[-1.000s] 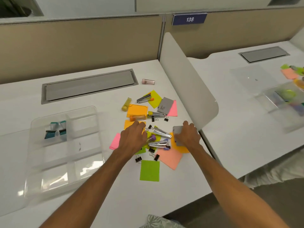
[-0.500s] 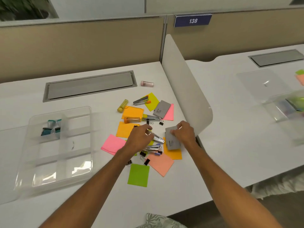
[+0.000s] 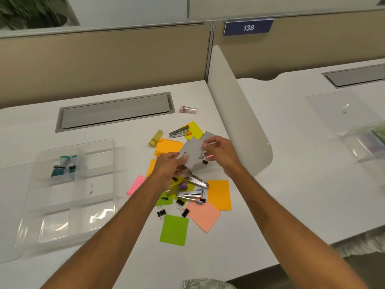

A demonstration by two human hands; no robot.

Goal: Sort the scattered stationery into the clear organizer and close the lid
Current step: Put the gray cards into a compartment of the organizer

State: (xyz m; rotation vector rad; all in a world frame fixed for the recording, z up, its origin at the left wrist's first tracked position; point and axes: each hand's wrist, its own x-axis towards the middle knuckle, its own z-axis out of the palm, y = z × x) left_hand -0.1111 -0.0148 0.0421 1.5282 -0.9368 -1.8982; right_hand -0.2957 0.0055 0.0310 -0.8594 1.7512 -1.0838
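Note:
Above the stationery pile, a grey note pad (image 3: 192,154) is held up by both hands. My left hand (image 3: 168,168) pinches its lower left edge. My right hand (image 3: 221,153) pinches its right side, where a second grey pad (image 3: 209,135) peeks out behind. Below lie three small metal staplers (image 3: 196,180) (image 3: 190,193) (image 3: 179,131), black binder clips (image 3: 161,212), and green (image 3: 174,230), salmon (image 3: 203,215), orange (image 3: 219,193) and pink (image 3: 135,184) sticky notes. The clear organizer (image 3: 37,158) stands open at the left, with teal-topped items (image 3: 64,167) in a back compartment.
A yellow tube (image 3: 155,137) and a pink tube (image 3: 188,109) lie behind the pile. A white curved divider (image 3: 239,113) rises just right of my right hand. A grey cable hatch (image 3: 116,111) sits at the back. Another clear organizer (image 3: 364,138) stands on the neighbouring desk.
My right hand lifted the grey pad off the orange note and carried it up and back. My left hand left the staplers and took hold of the pad's edge.

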